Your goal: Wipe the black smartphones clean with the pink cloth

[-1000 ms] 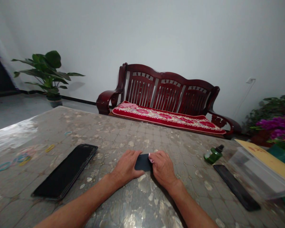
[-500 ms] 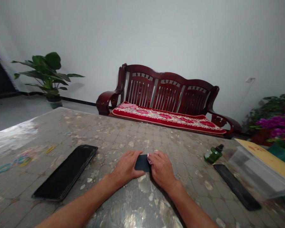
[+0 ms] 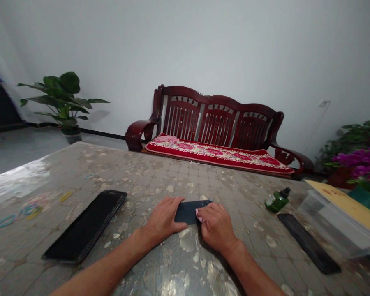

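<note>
A dark phone [image 3: 186, 210] lies flat in the middle of the patterned table [image 3: 160, 172]. My left hand [image 3: 164, 217] rests on its left end, fingers curled round the edge and thumb along the near side. My right hand [image 3: 217, 225] presses a small pink cloth [image 3: 200, 213] onto the phone's right part with closed fingers. The phone's far right corner with the camera shows past my right hand.
A larger black tablet [image 3: 86, 224] lies to the left, with coloured rubber bands [image 3: 24, 209] beyond it. On the right are a green bottle [image 3: 276, 200], a black phone [image 3: 308, 248] and a clear plastic box [image 3: 336, 224]. A wooden bench [image 3: 216, 135] stands behind the table.
My right hand has slid back towards me with the pink cloth, uncovering more of the phone's far right end. My left hand has stayed in place.
</note>
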The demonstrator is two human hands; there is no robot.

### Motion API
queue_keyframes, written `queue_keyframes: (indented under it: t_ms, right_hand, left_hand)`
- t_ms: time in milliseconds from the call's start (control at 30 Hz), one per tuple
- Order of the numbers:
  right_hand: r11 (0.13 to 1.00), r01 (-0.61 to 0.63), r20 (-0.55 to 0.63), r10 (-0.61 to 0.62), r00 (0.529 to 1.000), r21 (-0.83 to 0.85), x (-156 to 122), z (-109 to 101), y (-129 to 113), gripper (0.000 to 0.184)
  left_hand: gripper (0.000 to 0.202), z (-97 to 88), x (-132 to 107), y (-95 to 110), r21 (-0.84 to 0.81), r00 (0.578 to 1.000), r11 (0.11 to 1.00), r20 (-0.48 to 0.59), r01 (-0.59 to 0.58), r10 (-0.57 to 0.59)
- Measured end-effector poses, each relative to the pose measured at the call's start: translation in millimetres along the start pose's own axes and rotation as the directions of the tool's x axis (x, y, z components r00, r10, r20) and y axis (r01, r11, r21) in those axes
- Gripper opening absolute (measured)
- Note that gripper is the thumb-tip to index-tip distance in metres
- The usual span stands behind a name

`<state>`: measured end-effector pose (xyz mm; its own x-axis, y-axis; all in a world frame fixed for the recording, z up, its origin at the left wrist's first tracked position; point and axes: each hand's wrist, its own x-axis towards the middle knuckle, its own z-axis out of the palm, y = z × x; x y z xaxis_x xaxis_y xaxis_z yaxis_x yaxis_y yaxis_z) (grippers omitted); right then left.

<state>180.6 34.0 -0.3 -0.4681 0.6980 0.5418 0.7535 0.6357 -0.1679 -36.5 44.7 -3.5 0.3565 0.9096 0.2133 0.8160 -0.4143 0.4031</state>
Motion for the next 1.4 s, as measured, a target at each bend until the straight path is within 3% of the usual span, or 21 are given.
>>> queue_keyframes:
  t_ms: [233,400,733,1067,1400]
  right_hand:
    - [0.992,-0.075,-0.061,0.07,0.996,-0.099,-5.7,-2.5,17.2,0.029]
    - [0.989,-0.067,-0.028,0.064,0.998,-0.13,-5.5,-4.9,19.2,0.026]
    - [0.981,-0.099,-0.126,0.078,0.989,-0.169,-4.6,-6.6,27.9,0.029]
    - [0.981,-0.055,-0.014,0.053,0.998,-0.184,-1.6,-9.3,36.8,0.025]
    - [0.983,-0.058,-0.032,0.053,0.998,-0.174,0.7,-8.1,39.5,0.026]
  left_hand:
    - [0.066,-4.1,0.2,1.0,-0.002,1.0,1.0,0.021,0.007,-0.007]
    - [0.066,-5.6,0.9,-1.2,-0.009,0.999,1.0,0.04,0.013,-0.013]
    - [0.055,-4.7,1.2,-3.9,-0.016,0.999,0.999,0.03,-0.028,0.028]
    - [0.054,-6.6,1.4,-1.7,-0.028,0.999,0.999,0.042,-0.018,0.019]
    - [0.052,-4.1,0.9,-5.1,-0.037,0.999,0.999,0.039,-0.018,0.02]
